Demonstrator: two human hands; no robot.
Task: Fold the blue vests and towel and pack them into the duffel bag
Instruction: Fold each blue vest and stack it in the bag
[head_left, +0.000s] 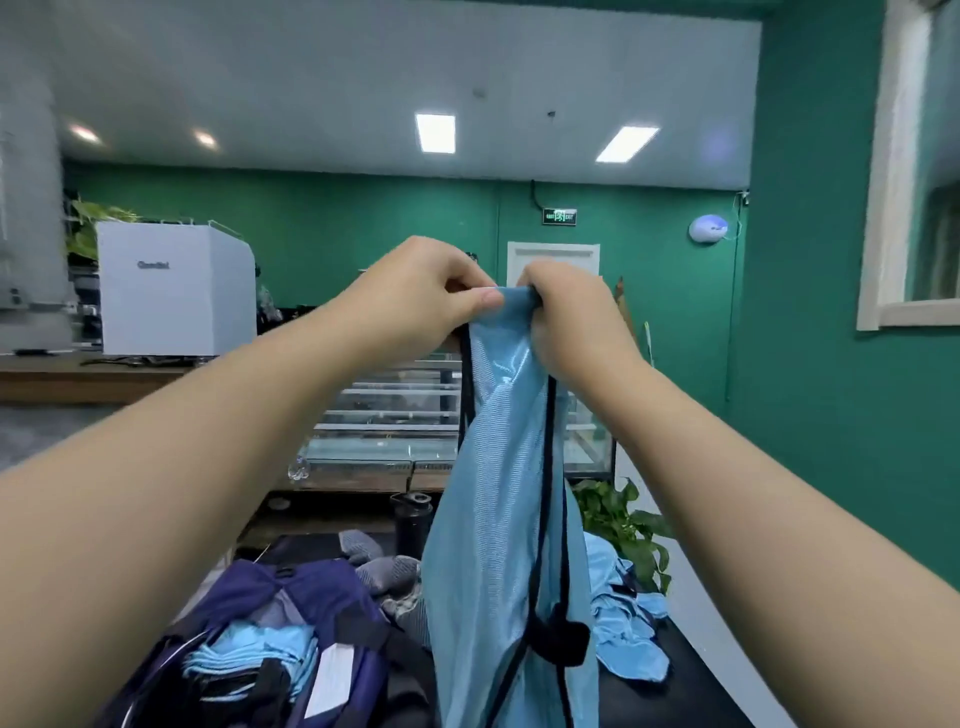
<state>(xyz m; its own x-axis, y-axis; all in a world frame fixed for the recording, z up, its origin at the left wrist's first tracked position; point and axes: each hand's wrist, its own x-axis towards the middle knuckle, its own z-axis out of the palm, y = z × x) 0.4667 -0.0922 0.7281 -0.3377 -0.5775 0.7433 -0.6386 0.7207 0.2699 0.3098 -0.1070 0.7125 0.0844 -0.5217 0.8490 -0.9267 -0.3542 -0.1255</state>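
Pinching its top edge, both hands (498, 306) hold the blue vest (501, 519) hanging below them.

You are in a room with green walls (810, 312) and a white ceiling (311, 78). Two bright square lights (435, 133) shine up there. A white door (553, 262) stands at the back, with a green exit sign (559, 216) above it. A big white box (171, 288) sits on a wooden counter (78, 379). A window (914, 171) with a pale frame is on your right. A leafy plant (623, 525) grows low down near a glass case (384, 415).
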